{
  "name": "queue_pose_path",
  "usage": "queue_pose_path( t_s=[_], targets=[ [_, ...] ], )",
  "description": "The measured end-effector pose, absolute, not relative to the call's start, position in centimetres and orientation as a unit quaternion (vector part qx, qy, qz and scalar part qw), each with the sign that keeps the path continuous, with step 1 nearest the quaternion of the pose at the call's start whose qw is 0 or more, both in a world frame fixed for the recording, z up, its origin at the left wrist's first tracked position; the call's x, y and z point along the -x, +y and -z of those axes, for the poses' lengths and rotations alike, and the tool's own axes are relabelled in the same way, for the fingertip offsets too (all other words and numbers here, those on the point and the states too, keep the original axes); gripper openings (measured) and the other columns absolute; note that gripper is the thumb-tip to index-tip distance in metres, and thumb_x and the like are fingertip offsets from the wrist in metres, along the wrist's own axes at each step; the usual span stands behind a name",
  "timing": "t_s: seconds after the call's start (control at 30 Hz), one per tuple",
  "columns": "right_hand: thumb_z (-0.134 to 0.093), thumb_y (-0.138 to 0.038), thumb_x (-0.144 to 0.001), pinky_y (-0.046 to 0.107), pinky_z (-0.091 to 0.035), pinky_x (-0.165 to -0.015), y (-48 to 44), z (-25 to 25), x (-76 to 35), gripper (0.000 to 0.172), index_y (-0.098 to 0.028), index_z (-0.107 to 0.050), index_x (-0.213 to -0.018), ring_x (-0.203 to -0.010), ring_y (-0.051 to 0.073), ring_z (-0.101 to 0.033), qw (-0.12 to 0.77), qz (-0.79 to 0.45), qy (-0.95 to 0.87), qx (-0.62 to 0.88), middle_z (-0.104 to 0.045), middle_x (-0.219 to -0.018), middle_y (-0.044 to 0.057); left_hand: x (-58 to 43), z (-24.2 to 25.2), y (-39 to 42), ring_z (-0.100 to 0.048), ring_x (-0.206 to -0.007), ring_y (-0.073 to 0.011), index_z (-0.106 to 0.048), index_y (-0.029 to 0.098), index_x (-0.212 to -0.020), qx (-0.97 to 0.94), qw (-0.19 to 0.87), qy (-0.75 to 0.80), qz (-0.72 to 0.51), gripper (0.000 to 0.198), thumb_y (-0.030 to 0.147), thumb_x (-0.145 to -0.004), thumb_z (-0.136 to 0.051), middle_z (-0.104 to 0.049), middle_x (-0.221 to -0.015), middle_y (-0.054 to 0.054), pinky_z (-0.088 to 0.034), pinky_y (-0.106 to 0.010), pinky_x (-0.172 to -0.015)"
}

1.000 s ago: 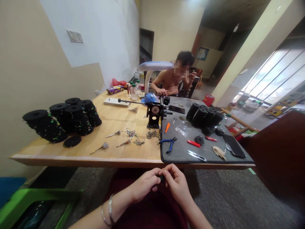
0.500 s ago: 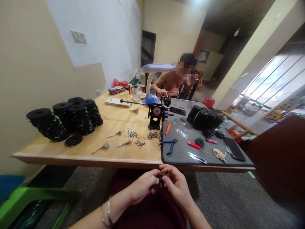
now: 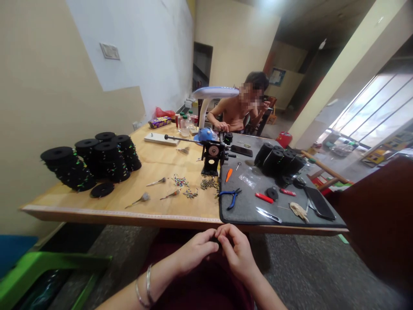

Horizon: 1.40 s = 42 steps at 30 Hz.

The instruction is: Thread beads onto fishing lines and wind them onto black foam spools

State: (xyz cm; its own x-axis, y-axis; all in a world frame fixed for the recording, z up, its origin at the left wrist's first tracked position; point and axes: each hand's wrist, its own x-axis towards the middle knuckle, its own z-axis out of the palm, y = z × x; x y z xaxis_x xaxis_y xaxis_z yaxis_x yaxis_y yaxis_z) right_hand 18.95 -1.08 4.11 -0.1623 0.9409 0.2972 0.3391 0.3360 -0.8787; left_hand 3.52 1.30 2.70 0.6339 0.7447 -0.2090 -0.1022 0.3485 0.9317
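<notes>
Just in front of the table edge, my left hand (image 3: 198, 251) and my right hand (image 3: 234, 248) meet over my lap with their fingertips together. Between them is a small dark object (image 3: 214, 241), mostly covered by the fingers, so its kind does not show. My left thumb and fingers close on it from the left. The thumb and forefinger of my right hand pinch at its right side. Nearest to the hands on the table lie blue-handled pliers (image 3: 232, 199) and small scissors (image 3: 268, 214) on a grey mat (image 3: 240, 216).
Stacks of black foam spools (image 3: 111, 161) stand left, with more spools (image 3: 277, 160) on the mat. A black clamp-like device (image 3: 210, 158), bead piles (image 3: 180, 181), feathery tufts (image 3: 141, 198) and a red knife (image 3: 264, 198) lie between. Across the table sits a person (image 3: 237, 113) by a lamp (image 3: 216, 91).
My right fingers have drawn in closer to the left hand, and less of the dark object shows between them. The view has shifted slightly.
</notes>
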Motion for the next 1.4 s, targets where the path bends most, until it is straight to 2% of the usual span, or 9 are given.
queue_pose_path(
  t_s=[0.27,0.37,0.53,0.63,0.77,1.0,1.27,1.4],
  targets=[
    [-0.047,-0.025,-0.089,0.024,-0.045,-0.065,-0.3,-3.4,-18.1,0.016,-0.019,-0.052,-0.075,-0.067,0.015,-0.054,0.456,-0.329,-0.689,0.456,-0.057,-0.073,0.002,-3.3,-2.6,1.5,-0.036,-0.059,-0.0096,-0.056,0.015,-0.086,-0.505,0.735,0.343,-0.296,0.025,0.02,-0.063,-0.046,-0.045,-0.071,0.003,-0.027,-0.023,-0.053],
    [-0.048,-0.031,-0.089,0.024,-0.045,-0.064,0.5,-3.0,-17.6,0.02,-0.019,-0.052,-0.074,-0.066,0.015,-0.054,0.457,-0.342,-0.679,0.462,-0.057,-0.072,0.002,-2.9,-2.8,1.5,-0.036,-0.059,-0.0098,-0.057,0.015,-0.089,-0.492,0.732,0.354,-0.311,0.03,0.02,-0.062,-0.046,-0.047,-0.071,0.002,-0.027,-0.023,-0.053],
    [-0.047,-0.04,-0.089,0.022,-0.041,-0.049,3.1,-1.9,-17.4,0.025,-0.02,-0.052,-0.077,-0.051,0.013,-0.051,0.444,-0.376,-0.643,0.498,-0.053,-0.063,-0.002,-1.2,-2.9,1.7,-0.038,-0.058,-0.0095,-0.061,0.015,-0.094,-0.475,0.725,0.362,-0.344,0.033,0.022,-0.065,-0.047,-0.051,-0.075,0.0,-0.027,-0.023,-0.053],
    [-0.05,-0.035,-0.086,0.023,-0.04,-0.05,5.8,-1.9,-17.2,0.018,-0.019,-0.055,-0.08,-0.051,0.015,-0.053,0.4,-0.316,-0.682,0.525,-0.055,-0.061,-0.002,0.3,-2.7,2.2,-0.042,-0.064,-0.0114,-0.062,0.017,-0.095,-0.458,0.714,0.366,-0.382,0.031,0.022,-0.068,-0.049,-0.056,-0.082,-0.003,-0.027,-0.023,-0.053],
    [-0.054,-0.021,-0.08,0.023,-0.041,-0.058,10.1,-2.9,-15.8,0.007,-0.019,-0.06,-0.079,-0.06,0.016,-0.057,0.326,-0.21,-0.76,0.522,-0.062,-0.071,0.002,2.0,-2.3,2.8,-0.045,-0.075,-0.0146,-0.062,0.017,-0.096,-0.431,0.706,0.369,-0.424,0.03,0.022,-0.069,-0.051,-0.06,-0.095,-0.006,-0.028,-0.023,-0.055],
    [-0.052,-0.013,-0.084,0.021,-0.039,-0.067,16.8,-4.7,-11.9,0.015,-0.02,-0.065,-0.084,-0.078,0.016,-0.061,0.146,-0.094,-0.874,0.454,-0.067,-0.085,0.004,3.5,-0.9,3.4,-0.045,-0.078,-0.0164,-0.064,0.016,-0.098,-0.382,0.726,0.358,-0.446,0.032,0.024,-0.068,-0.055,-0.06,-0.097,-0.008,-0.027,-0.024,-0.056],
    [-0.057,-0.012,-0.078,0.022,-0.037,-0.064,20.2,-5.0,-10.2,0.016,-0.02,-0.07,-0.082,-0.076,0.017,-0.062,0.041,-0.102,-0.911,0.398,-0.069,-0.082,0.005,4.2,0.0,4.1,-0.04,-0.068,-0.0141,-0.064,0.016,-0.102,-0.385,0.729,0.348,-0.447,0.035,0.029,-0.07,-0.054,-0.057,-0.084,-0.006,-0.025,-0.024,-0.055],
    [-0.06,-0.012,-0.075,0.022,-0.036,-0.062,20.9,-5.4,-9.8,0.014,-0.021,-0.07,-0.079,-0.072,0.017,-0.062,0.018,-0.112,-0.92,0.376,-0.07,-0.079,0.004,4.3,0.2,4.8,-0.039,-0.066,-0.0129,-0.062,0.015,-0.101,-0.386,0.736,0.346,-0.435,0.037,0.028,-0.067,-0.053,-0.057,-0.086,-0.006,-0.025,-0.024,-0.054]
  ],
)
